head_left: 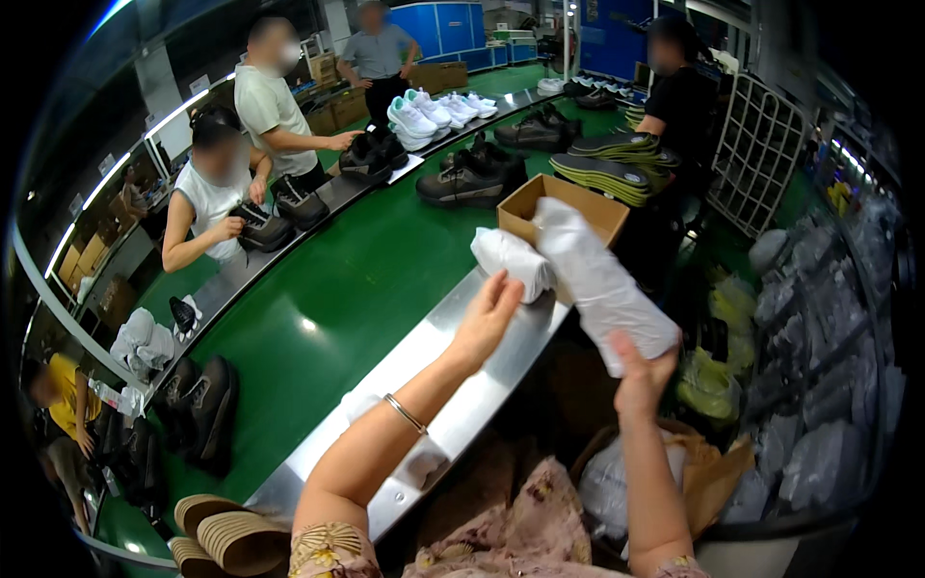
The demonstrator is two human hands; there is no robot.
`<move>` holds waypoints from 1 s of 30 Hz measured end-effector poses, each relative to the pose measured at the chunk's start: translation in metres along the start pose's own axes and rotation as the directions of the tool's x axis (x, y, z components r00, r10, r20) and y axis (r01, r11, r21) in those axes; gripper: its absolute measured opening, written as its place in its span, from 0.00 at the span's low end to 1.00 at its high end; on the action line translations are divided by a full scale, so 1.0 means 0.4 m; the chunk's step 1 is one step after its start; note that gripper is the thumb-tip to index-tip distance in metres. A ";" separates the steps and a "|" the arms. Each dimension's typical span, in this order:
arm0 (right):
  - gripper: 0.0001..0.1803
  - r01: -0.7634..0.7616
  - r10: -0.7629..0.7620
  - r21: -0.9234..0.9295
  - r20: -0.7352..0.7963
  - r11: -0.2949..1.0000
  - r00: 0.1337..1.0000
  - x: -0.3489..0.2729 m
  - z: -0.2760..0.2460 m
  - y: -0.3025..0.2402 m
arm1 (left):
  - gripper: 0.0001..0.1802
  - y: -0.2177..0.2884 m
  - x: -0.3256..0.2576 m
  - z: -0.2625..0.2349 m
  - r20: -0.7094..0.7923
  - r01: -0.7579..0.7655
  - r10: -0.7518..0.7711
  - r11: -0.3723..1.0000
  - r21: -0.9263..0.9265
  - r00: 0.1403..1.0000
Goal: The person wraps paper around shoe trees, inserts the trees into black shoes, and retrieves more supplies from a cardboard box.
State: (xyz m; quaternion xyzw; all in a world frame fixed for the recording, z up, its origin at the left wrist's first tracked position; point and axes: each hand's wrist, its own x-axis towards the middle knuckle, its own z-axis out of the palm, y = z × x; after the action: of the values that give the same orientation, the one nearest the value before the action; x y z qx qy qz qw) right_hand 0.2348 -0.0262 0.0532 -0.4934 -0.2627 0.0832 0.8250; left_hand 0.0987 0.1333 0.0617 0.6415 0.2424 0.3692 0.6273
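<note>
Two white paper bundles: left hand (485,323) touches one (514,262), right hand (641,374) clasps the other (602,282).

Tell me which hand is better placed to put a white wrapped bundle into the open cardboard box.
Probably the right hand: it grips the long white wrapped bundle, whose top end overlaps the cardboard box. The left hand touches a smaller bundle just short of it.
</note>
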 end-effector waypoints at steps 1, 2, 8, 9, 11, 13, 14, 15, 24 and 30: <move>0.32 0.028 -0.026 0.030 -0.069 0.999 0.997 0.049 -0.009 0.020 | 0.33 0.003 0.062 -0.042 -0.017 -0.091 0.097 0.974 0.208 0.995; 0.32 0.032 -0.032 -0.005 -0.065 0.999 0.997 0.095 -0.034 0.048 | 0.32 -0.029 0.138 -0.091 -0.036 -0.175 0.214 0.874 0.453 0.976; 0.37 0.170 -0.131 -0.156 0.234 0.973 0.963 0.266 0.132 0.106 | 0.19 -0.184 0.549 -0.185 0.038 -0.203 0.349 0.451 0.869 0.936; 0.37 0.203 -0.133 -0.176 0.344 0.963 0.929 0.288 0.198 0.125 | 0.18 -0.254 0.596 -0.211 0.134 -0.501 0.636 0.441 0.745 0.760; 0.37 0.259 -0.204 -0.184 0.272 0.948 0.940 0.384 0.245 0.127 | 0.17 -0.266 0.711 -0.171 0.110 -0.437 0.641 0.377 0.817 0.759; 0.37 0.174 -0.171 -0.157 0.034 0.972 0.985 0.492 0.228 0.144 | 0.18 -0.224 0.813 -0.122 -0.004 -0.205 0.518 0.346 0.915 0.855; 0.35 0.142 -0.149 -0.150 -0.035 0.978 0.988 0.550 0.170 0.151 | 0.18 -0.201 0.868 -0.110 -0.040 -0.163 0.492 0.363 0.918 0.869; 0.34 0.087 -0.101 -0.134 -0.097 0.987 0.990 0.581 0.092 0.178 | 0.19 -0.204 0.907 -0.128 -0.086 -0.097 0.451 0.368 0.925 0.888; 0.29 -0.398 0.202 -0.633 -0.360 0.663 0.911 0.411 -0.232 0.095 | 0.48 -0.309 1.188 -0.119 -0.343 0.430 -0.272 0.405 0.807 0.899; 0.26 -0.348 0.212 -0.660 -0.279 0.666 0.937 0.354 -0.275 0.064 | 0.24 -0.323 1.259 -0.105 -0.357 0.458 -0.295 0.452 0.765 0.886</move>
State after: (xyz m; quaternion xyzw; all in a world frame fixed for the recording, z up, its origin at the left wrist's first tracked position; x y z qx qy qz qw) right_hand 0.4146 -0.0421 0.0398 -0.8083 -0.1203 0.0590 0.5733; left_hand 0.3927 0.5618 0.0176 0.7553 0.5771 0.1141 0.2888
